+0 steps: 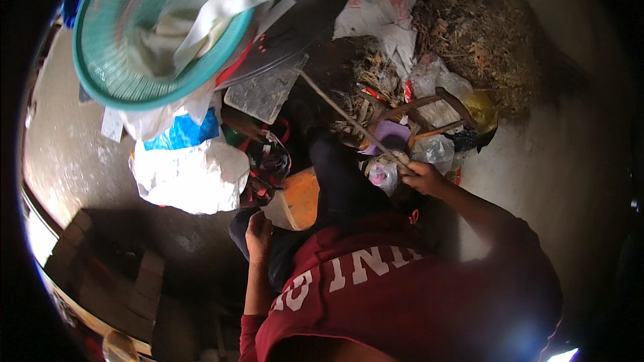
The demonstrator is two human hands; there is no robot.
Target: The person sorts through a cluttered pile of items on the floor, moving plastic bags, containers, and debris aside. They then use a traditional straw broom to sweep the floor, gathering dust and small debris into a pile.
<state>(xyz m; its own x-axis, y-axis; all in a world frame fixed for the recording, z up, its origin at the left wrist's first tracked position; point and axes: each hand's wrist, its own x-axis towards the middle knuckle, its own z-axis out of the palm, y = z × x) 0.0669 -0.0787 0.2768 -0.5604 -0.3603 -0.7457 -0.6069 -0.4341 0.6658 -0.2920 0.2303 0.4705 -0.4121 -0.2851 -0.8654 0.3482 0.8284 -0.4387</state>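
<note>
My right hand [425,178] grips the lower end of a long thin stick [347,115]. From there the stick slants up and left, its far end by a dark flat board [264,90]. Close to that hand lie a clear plastic bag [383,176] and a purple piece [391,137]. My left hand [258,231] rests at my left knee with its fingers curled; whether anything is inside it is hidden. Between my legs sits an orange-topped flat thing [300,198].
A teal plastic basket [85,60] with white cloth stands upper left, above white plastic sacks [191,176]. A printed woven sack [375,2] and dry plant litter [483,45] lie upper right. A wooden frame [455,105] leans amid rubbish. Bricks [146,281] stand lower left.
</note>
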